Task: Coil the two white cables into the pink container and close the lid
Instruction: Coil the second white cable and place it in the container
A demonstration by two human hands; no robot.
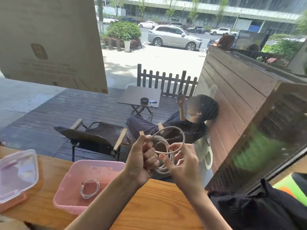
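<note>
Both hands are raised above the wooden counter, holding a white cable (180, 134) wound into several loops. My left hand (142, 160) is a fist clamped round one side of the loops. My right hand (181, 165) pinches the other side with thumb and fingers. Below and to the left stands the open pink container (73, 201). A second white cable (89, 188) lies coiled on its floor. The translucent lid (18, 173) lies on the counter farther left, apart from the container.
The wooden counter (159, 206) runs along a window pane right behind it. A black bag or garment (259, 208) lies at the right end. A light object pokes in at the bottom left corner. Outside are a deck, chairs and a seated person.
</note>
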